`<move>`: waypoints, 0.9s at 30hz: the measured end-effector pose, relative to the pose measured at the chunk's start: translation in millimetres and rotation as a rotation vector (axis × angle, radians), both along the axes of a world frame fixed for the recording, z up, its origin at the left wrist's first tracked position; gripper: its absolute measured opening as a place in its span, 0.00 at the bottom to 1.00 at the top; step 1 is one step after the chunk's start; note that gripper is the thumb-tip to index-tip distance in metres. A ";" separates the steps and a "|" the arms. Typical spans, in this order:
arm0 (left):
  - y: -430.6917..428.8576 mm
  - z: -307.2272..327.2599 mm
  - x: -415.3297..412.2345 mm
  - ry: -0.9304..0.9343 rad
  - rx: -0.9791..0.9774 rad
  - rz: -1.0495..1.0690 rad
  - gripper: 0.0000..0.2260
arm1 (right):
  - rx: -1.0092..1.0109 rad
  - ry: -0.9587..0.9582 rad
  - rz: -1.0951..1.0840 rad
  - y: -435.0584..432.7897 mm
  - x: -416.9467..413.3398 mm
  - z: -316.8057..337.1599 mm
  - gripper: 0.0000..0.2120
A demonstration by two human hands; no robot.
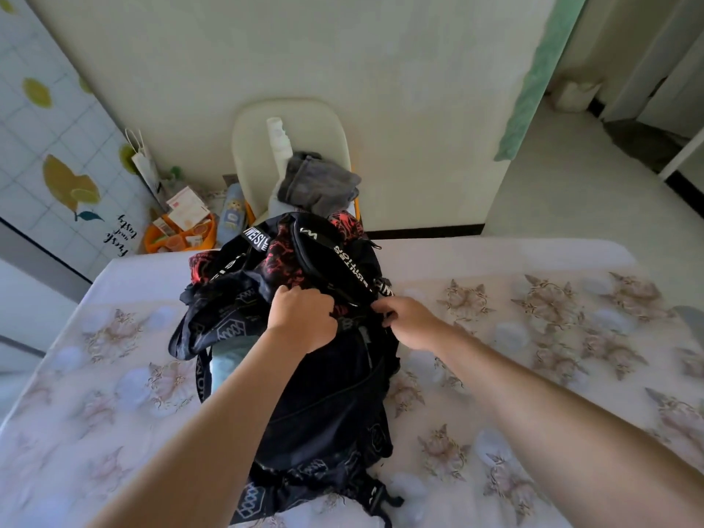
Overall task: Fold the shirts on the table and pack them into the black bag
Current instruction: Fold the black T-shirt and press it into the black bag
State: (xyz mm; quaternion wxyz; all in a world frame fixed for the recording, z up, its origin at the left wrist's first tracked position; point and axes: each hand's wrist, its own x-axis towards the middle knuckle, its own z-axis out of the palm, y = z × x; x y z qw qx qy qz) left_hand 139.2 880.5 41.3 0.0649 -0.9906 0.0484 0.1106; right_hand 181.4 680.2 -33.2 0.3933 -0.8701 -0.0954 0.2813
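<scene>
Our L hand (303, 318) grips the black backpack (327, 405) at its mouth, beside a red-black shirt (284, 261) inside; R hand (413, 322) pinches the backpack's rim. Floral tablecloth (533, 360) underneath.

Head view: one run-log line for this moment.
phase: packing; black fabric backpack on floral-clothed table; red-and-black patterned shirt in its mouth; left hand grips mouth edge; right hand pinches mouth edge

A pale, plain wall (381, 51) faces me, with a cream chair (247, 146) standing before it. The table (533, 299) wears a flowered cloth. Left, a lemon-printed panel (57, 146) (some black script on it, too); right, a doorway (617, 70) opens onto pale floor (571, 192) in soft, even light.
</scene>
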 end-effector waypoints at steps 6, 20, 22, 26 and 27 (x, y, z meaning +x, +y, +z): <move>-4.1 -10.6 11.1 0.111 -0.127 0.049 0.17 | -0.118 -0.059 0.136 26.0 26.0 -19.8 0.28; -9.1 -38.2 56.8 -0.073 -0.097 -0.236 0.15 | -0.533 -0.181 0.199 22.8 48.6 -41.7 0.35; -3.9 -40.4 58.4 -0.096 -0.141 -0.178 0.12 | -0.548 -0.197 0.168 27.9 49.6 -42.9 0.32; -0.8 -38.9 59.4 -0.100 -0.180 -0.115 0.12 | -0.624 -0.303 0.107 34.9 61.0 -39.2 0.12; -2.1 -37.8 60.0 -0.097 -0.188 -0.099 0.14 | -0.647 -0.320 0.099 36.5 63.2 -37.9 0.12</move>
